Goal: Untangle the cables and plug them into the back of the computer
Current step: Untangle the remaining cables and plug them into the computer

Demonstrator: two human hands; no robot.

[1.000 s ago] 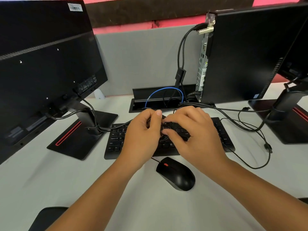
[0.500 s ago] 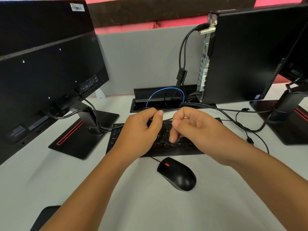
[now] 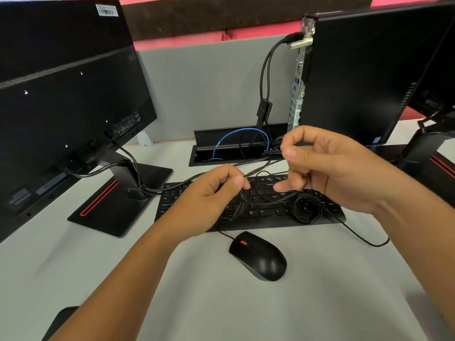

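Note:
A tangle of thin black cables (image 3: 305, 207) lies coiled over the black keyboard (image 3: 268, 217). My left hand (image 3: 211, 195) pinches a strand of it low over the keys. My right hand (image 3: 327, 166) is raised above the keyboard's right half, fingers curled, pinching another strand that runs down to the coil. The small black computer (image 3: 369, 70) stands upright at the back right, its port side (image 3: 298, 94) facing left, with two black cables plugged near its top. A black mouse (image 3: 258, 254) sits in front of the keyboard, its cord running up into the tangle.
A monitor's back (image 3: 61, 94) on a stand (image 3: 118, 200) fills the left, its cables crossing toward the keyboard. A desk cable tray (image 3: 197, 153) with a blue cable lies behind the keyboard. Another monitor stand (image 3: 428, 153) is at the right edge. A loose cable (image 3: 369, 242) loops right.
My right hand has lifted up and to the right, drawing a strand out of the tangle. A coil now lies exposed on the keyboard's right half. My left hand stayed low on the cable.

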